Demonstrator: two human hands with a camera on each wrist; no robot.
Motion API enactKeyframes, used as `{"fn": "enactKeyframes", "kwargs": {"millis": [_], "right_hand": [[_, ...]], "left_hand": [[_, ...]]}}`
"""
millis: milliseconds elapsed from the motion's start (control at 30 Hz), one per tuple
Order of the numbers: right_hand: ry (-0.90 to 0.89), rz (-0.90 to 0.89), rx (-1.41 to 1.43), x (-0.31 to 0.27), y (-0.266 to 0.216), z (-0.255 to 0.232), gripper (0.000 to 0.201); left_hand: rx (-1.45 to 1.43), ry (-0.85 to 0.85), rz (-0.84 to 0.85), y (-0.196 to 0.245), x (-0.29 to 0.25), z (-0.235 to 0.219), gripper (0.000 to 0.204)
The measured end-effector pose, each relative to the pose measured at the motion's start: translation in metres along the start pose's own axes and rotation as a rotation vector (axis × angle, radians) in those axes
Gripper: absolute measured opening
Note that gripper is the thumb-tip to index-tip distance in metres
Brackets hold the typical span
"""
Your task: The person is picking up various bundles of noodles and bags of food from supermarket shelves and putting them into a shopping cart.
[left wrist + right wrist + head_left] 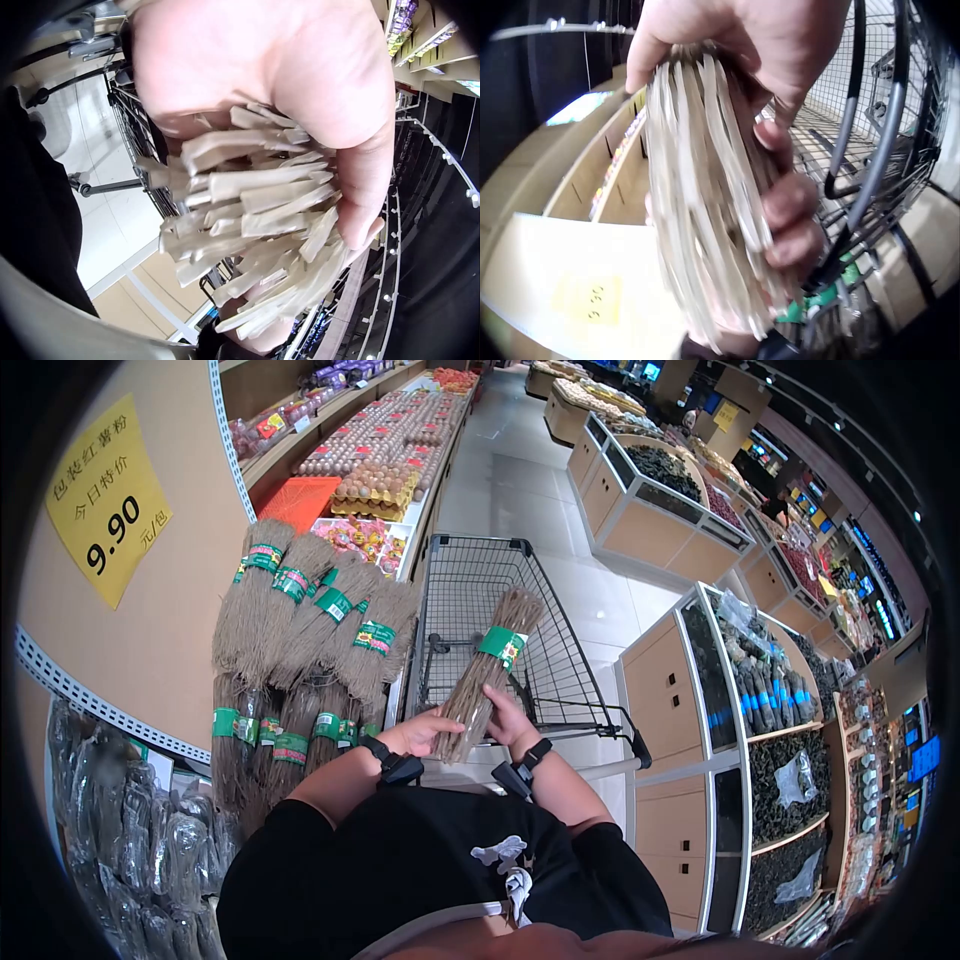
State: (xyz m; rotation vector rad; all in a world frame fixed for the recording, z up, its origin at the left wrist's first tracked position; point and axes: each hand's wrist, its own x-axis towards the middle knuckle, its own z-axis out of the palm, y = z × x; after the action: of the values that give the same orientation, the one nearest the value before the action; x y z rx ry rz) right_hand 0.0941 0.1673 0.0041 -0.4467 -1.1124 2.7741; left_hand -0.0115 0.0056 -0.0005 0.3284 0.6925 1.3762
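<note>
Both hands hold one bundle of dried flat noodles (466, 695), wrapped with a green paper band (503, 646), tilted over the near end of a shopping cart (560, 650). My left hand (425, 732) grips its lower end; in the left wrist view, the thumb and palm of that left hand (255, 60) curl round the cut noodle ends (255, 195). Higher up on the bundle, my right hand (510, 717) clasps it from the right side. The right wrist view has the right hand (742, 30) wrapped over the noodle strands (697, 150), with left-hand fingers (791, 202) against their side.
More banded noodle bundles (310, 600) are stacked on the left, beneath a yellow price sign (108, 500). Behind them stand egg trays (375, 490). Dark plastic-wrapped packs (150, 840) lie lower left. Wooden bins (670, 690) of dried goods line the right side of the aisle.
</note>
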Motion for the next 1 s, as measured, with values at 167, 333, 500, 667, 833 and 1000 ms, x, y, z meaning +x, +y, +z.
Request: {"fn": "enactKeyframes", "kwargs": {"millis": [167,333,500,667,833,1000], "right_hand": [[0.096,0.126,-0.058,0.000,-0.005,0.004,0.040],[0.178,0.184,0.056,0.001,-0.023,0.001,0.037],[0.257,0.183,0.041,0.011,-0.048,-0.008,0.034],[0.250,0.406,-0.122,0.062,-0.063,-0.054,0.035],[0.180,0.515,-0.243,0.108,-0.057,-0.052,0.030],[0.396,0.736,-0.381,0.162,-0.005,-0.090,0.020]], "left_hand": [[0.123,0.050,-0.032,-0.004,0.002,0.002,0.044],[-0.026,0.094,-0.004,0.005,-0.001,-0.004,0.036],[-0.292,0.362,0.058,0.008,0.002,-0.023,0.023],[-0.270,0.384,0.099,0.009,0.004,-0.033,0.019],[-0.290,0.393,0.120,0.010,0.003,-0.038,0.016],[-0.274,0.382,0.118,0.012,0.002,-0.041,0.016]]}}
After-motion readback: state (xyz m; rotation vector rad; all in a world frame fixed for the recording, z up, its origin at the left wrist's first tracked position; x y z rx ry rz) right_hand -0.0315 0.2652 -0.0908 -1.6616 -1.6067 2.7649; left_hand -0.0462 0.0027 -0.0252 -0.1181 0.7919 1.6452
